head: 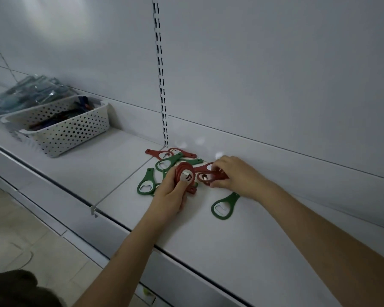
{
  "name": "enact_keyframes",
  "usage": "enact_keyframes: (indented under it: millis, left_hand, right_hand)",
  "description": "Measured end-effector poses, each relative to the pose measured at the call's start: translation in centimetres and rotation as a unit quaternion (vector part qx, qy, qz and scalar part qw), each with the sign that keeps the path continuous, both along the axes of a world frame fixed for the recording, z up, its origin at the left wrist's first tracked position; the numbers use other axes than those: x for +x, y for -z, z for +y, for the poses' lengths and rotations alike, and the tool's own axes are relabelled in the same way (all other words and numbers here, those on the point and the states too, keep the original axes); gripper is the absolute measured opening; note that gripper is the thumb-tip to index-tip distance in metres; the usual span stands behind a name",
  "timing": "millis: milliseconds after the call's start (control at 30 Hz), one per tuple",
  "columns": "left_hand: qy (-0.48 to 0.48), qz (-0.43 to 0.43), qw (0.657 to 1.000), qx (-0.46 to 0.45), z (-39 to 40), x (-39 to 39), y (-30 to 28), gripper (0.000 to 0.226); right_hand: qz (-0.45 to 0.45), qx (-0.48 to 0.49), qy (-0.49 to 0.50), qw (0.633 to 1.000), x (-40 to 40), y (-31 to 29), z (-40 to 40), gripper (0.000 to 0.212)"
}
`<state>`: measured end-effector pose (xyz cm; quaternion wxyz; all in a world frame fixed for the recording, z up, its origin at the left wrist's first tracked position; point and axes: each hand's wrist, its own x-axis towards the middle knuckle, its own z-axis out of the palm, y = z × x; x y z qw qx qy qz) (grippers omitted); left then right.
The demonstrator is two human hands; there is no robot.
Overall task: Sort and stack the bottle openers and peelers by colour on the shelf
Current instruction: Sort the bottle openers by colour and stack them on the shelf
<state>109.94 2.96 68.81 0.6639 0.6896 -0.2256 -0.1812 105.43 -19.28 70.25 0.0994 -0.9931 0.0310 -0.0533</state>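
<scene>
In the head view, a stack of red bottle openers [185, 173] is gripped on edge in the left hand [172, 194], thumb pressed on its face. Just to its right, another red opener [205, 177] is pinched flat on the shelf [253, 229] by the right hand [235, 175], its long axis running roughly toward the stack, so the right hand is judged nearer for the coming transfer. Green openers [223, 206] lie scattered around, with more red ones [164, 153] behind. The white basket [75, 131] at far left holds blurred contents; no peelers can be made out.
</scene>
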Motion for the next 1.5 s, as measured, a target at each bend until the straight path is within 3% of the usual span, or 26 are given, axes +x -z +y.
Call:
enact_keyframes:
  millis: [200, 233, 300, 400, 500, 600, 700, 800, 967, 1100, 1233, 1367, 1500]
  left_hand:
    - [0.004, 0.010, 1.000, -0.007, -0.1, 0.0, 0.0, 0.019]
    - [0.008, 0.008, 1.000, -0.008, -0.1, 0.0, 0.0, 0.017]
    - [0.017, 0.012, 1.000, -0.016, 0.0, -0.1, -0.2, 0.016]
    - [0.026, 0.037, 0.999, -0.028, 0.2, 0.0, -0.5, 0.016]
    - [0.039, 0.117, 0.988, -0.092, -0.1, 0.6, -0.5, 0.022]
    - [0.061, 0.190, 0.966, -0.164, -1.3, 0.7, -0.4, 0.050]
    - [0.058, 0.195, 0.962, -0.180, -2.3, 0.1, -0.4, 0.038]
    - [0.038, 0.161, 0.969, -0.185, -2.0, -0.1, 0.0, 0.021]
    - [0.021, 0.037, 0.992, -0.118, -0.9, -0.4, 0.5, 0.017]
    - [0.041, 0.139, 0.976, -0.160, -0.8, -0.1, 0.4, 0.025]
    - [0.037, 0.106, 0.977, -0.179, -0.4, -0.2, 0.0, 0.027]
    - [0.014, 0.117, 0.967, -0.227, 0.2, 0.4, -0.5, 0.023]
    - [0.013, 0.065, 0.983, -0.169, 0.8, 2.0, -0.8, 0.022]
  right_hand:
    - [-0.057, -0.260, -0.048, 0.963, -0.1, 2.0, 1.1, 0.028]
    - [-0.054, -0.276, -0.037, 0.959, 0.0, 2.2, 1.4, 0.021]
    - [-0.053, -0.284, -0.024, 0.957, 0.1, 1.9, 1.8, 0.030]
    - [-0.032, -0.247, 0.012, 0.969, 0.0, 0.7, 2.0, 0.026]
    - [-0.093, -0.076, 0.123, 0.985, -1.6, -0.6, 2.5, 0.020]
    - [-0.228, 0.076, 0.177, 0.954, -3.5, -1.7, 5.1, 0.012]
    - [-0.284, 0.122, 0.169, 0.936, -4.1, -2.0, 8.9, 0.012]
    - [-0.302, 0.118, 0.165, 0.932, -3.9, -0.9, 10.5, 0.015]
    - [-0.316, 0.020, 0.111, 0.942, -4.4, 0.5, 11.1, 0.008]
    - [-0.285, -0.017, 0.074, 0.956, -4.7, 0.6, 11.1, 0.019]
    - [-0.229, -0.072, 0.000, 0.971, -5.9, -0.9, 10.1, 0.037]
    - [-0.268, -0.026, 0.100, 0.958, -5.8, -2.1, 6.9, 0.033]
    - [-0.105, 0.038, 0.144, 0.983, -2.8, -0.7, 2.6, 0.036]
